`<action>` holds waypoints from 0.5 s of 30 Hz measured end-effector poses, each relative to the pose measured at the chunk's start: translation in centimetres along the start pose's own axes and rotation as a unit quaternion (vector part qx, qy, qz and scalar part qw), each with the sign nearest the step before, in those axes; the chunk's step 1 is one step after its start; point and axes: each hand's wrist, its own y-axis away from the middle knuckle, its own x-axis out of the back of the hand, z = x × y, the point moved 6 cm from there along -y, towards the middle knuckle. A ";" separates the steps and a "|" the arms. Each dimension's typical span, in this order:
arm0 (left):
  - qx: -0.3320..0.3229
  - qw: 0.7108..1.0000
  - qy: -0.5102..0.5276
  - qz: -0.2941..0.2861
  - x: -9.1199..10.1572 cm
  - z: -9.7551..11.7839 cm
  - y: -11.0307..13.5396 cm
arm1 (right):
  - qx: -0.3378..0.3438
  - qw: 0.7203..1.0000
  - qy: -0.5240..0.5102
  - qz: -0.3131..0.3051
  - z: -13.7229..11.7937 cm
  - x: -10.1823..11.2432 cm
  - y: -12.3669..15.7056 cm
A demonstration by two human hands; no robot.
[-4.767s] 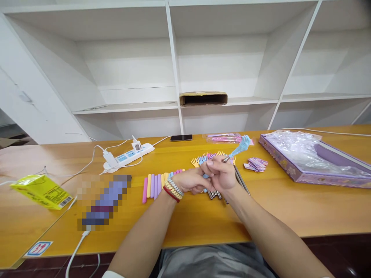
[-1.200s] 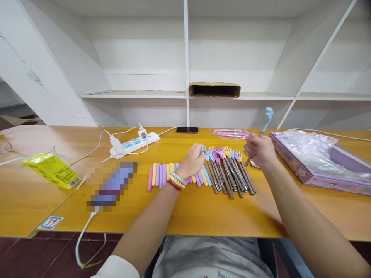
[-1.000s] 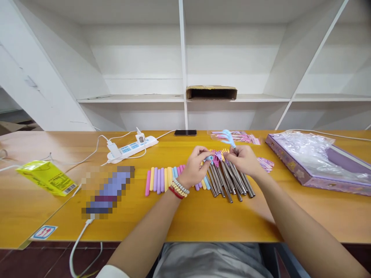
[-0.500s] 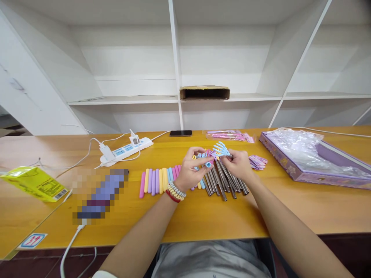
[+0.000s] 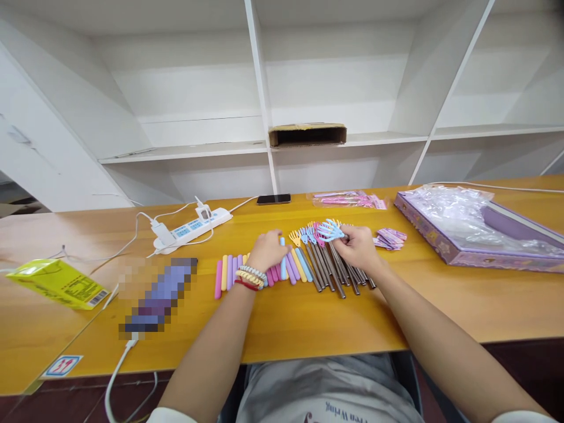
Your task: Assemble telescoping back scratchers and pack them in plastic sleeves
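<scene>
My left hand (image 5: 267, 249) is over the row of coloured handle tubes (image 5: 228, 271), its fingers closed on a light blue tube (image 5: 282, 242) that sticks out above the row. Pink, yellow, purple and blue tubes lie side by side there. My right hand (image 5: 360, 247) is closed on a back scratcher with a light blue, hand-shaped head (image 5: 330, 230); its shaft is mostly hidden by my fingers. Below it lie several metal rods (image 5: 328, 270) with claw heads, among them a yellow one (image 5: 295, 237).
A purple box (image 5: 462, 255) with clear plastic stands at right, beside a stack of small printed cards (image 5: 390, 238). Behind are bagged pink items (image 5: 350, 200) and a black phone (image 5: 274, 199). A power strip (image 5: 189, 229), blurred device (image 5: 158, 294) and yellow carton (image 5: 57, 284) lie left.
My left hand has moved away from the right hand, left and down to the tube row, with the blue tube. My right hand keeps the blue-headed back scratcher above the rods.
</scene>
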 end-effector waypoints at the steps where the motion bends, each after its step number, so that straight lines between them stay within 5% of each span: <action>1: 0.000 0.999 -0.025 -0.020 -0.6 0.0 0.0 | -0.003 1.000 0.003 0.002 0.0 0.1 0.0; 15: 0.015 0.992 -0.021 -0.122 -4.6 1.8 1.5 | 0.000 1.000 -0.010 -0.016 -0.3 -0.3 0.0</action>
